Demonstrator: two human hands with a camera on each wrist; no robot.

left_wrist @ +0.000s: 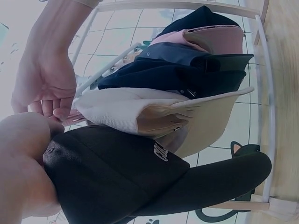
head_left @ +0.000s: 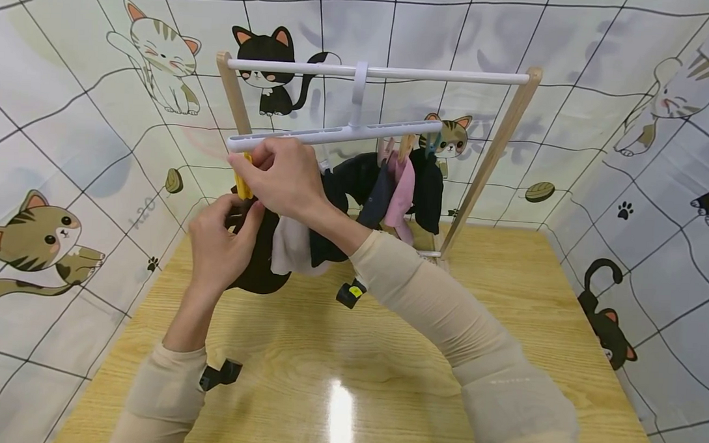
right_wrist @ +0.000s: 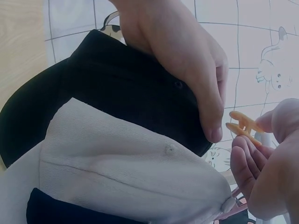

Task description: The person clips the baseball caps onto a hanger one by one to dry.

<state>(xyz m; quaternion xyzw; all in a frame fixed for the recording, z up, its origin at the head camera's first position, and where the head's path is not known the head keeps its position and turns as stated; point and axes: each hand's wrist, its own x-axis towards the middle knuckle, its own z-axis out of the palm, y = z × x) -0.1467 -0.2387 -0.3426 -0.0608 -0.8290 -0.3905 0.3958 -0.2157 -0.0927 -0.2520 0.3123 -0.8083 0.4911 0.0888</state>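
Note:
My left hand (head_left: 221,246) grips the crown edge of a black cap (left_wrist: 112,163) between thumb and fingers, beneath the left end of a white hanger (head_left: 334,135). My right hand (head_left: 288,180) pinches a yellow clothespin (right_wrist: 245,127) just under that end. In the right wrist view the clothespin's jaws stand apart, a short gap from the black cap's edge. Beside the black cap hang a white cap (right_wrist: 126,154), a dark navy cap (left_wrist: 154,77) and a pink cap (head_left: 401,190). Another black cap (head_left: 428,191) hangs at the hanger's right end.
The hanger hooks over a white rod (head_left: 442,75) between wooden posts (head_left: 491,161) of a small rack. The rack stands on a wood-grain table (head_left: 385,353). Cat-print walls (head_left: 625,205) enclose the back and sides. Clothespins (head_left: 406,147) line the hanger's right half.

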